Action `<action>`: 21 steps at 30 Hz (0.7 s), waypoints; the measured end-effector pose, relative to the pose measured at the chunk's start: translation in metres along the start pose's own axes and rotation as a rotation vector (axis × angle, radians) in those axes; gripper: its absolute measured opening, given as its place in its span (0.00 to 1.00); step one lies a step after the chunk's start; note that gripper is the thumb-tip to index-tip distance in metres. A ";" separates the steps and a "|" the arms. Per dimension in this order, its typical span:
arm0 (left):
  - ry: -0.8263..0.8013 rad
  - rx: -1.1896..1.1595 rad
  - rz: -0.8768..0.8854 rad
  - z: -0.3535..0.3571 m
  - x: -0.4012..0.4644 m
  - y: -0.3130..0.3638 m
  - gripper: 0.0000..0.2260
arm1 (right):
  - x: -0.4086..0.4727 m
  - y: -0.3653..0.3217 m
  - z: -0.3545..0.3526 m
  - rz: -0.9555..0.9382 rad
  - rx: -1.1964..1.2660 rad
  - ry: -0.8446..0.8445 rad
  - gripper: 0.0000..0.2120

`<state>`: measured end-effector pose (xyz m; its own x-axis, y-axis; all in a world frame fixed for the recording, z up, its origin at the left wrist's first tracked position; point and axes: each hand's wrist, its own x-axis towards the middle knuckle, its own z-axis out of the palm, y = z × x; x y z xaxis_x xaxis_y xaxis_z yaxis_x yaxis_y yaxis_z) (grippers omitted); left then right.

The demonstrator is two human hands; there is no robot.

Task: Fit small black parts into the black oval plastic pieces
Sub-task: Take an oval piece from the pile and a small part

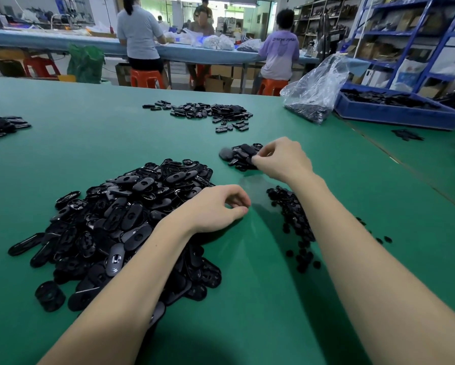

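A big heap of black oval plastic pieces (pixel 131 219) lies on the green table (pixel 89 143) at the left front. Small round black parts (pixel 292 214) are scattered in a strip under my right forearm. My left hand (pixel 215 206) rests at the heap's right edge with its fingers curled and the thumb tip close to the index finger; whether it pinches anything does not show. My right hand (pixel 281 159) reaches forward and pinches a black oval piece (pixel 250 160) at the edge of a small pile of oval pieces (pixel 236 154).
More oval pieces lie in a spread (pixel 210 111) further back and in a pile (pixel 2 126) at the far left. A clear plastic bag (pixel 315 93) and a blue crate (pixel 394 111) of black parts stand at the back right. Several people sit at a far bench.
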<state>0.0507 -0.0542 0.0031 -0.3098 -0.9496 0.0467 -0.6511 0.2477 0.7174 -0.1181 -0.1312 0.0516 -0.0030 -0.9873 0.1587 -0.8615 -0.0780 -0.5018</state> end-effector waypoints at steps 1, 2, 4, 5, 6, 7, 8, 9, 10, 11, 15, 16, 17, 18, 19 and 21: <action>-0.002 0.008 0.000 0.000 0.000 0.000 0.05 | -0.012 0.002 0.000 -0.005 0.007 -0.026 0.07; -0.003 0.016 0.002 0.000 0.000 0.001 0.05 | -0.024 0.004 0.001 -0.008 0.012 -0.052 0.06; -0.005 0.032 0.001 0.000 -0.001 0.002 0.06 | -0.043 0.008 0.005 -0.009 0.027 -0.100 0.05; -0.009 0.043 0.000 -0.001 -0.002 0.003 0.06 | -0.050 0.010 0.008 -0.009 0.032 -0.114 0.05; -0.012 0.054 -0.001 -0.001 -0.002 0.003 0.07 | -0.054 0.011 0.010 -0.011 0.033 -0.121 0.05; -0.009 0.062 0.002 0.000 -0.003 0.004 0.07 | -0.057 0.012 0.012 -0.018 0.032 -0.126 0.05; -0.002 0.066 0.005 0.000 -0.003 0.004 0.07 | -0.058 0.013 0.014 -0.025 0.034 -0.133 0.06; 0.013 0.066 0.010 0.001 -0.004 0.004 0.06 | -0.059 0.013 0.015 -0.032 0.036 -0.138 0.07; 0.038 0.066 0.018 0.001 -0.004 0.005 0.06 | -0.059 0.013 0.015 -0.039 0.039 -0.135 0.08; 0.068 0.070 0.026 0.001 -0.004 0.005 0.06 | -0.059 0.013 0.016 -0.045 0.046 -0.129 0.09; 0.216 0.128 0.055 -0.006 -0.005 0.003 0.06 | -0.058 0.010 0.019 -0.073 0.056 -0.157 0.08; 0.266 0.165 0.060 -0.010 -0.005 0.001 0.06 | -0.058 0.010 0.020 -0.079 0.051 -0.175 0.07; 0.315 0.221 0.056 -0.015 -0.004 -0.002 0.07 | -0.058 0.010 0.020 -0.081 0.053 -0.192 0.06; 0.354 0.294 0.039 -0.020 -0.004 -0.005 0.09 | -0.059 0.010 0.020 -0.082 0.058 -0.205 0.06; 0.373 0.378 0.011 -0.025 -0.004 -0.008 0.11 | -0.059 0.010 0.020 -0.082 0.061 -0.213 0.06; 0.353 0.533 -0.064 -0.030 -0.005 -0.016 0.15 | -0.060 0.011 0.019 -0.084 0.070 -0.221 0.06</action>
<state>0.0836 -0.0589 0.0123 -0.0711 -0.9493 0.3061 -0.9440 0.1631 0.2866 -0.1172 -0.0757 0.0204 0.1852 -0.9826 0.0167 -0.8166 -0.1633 -0.5535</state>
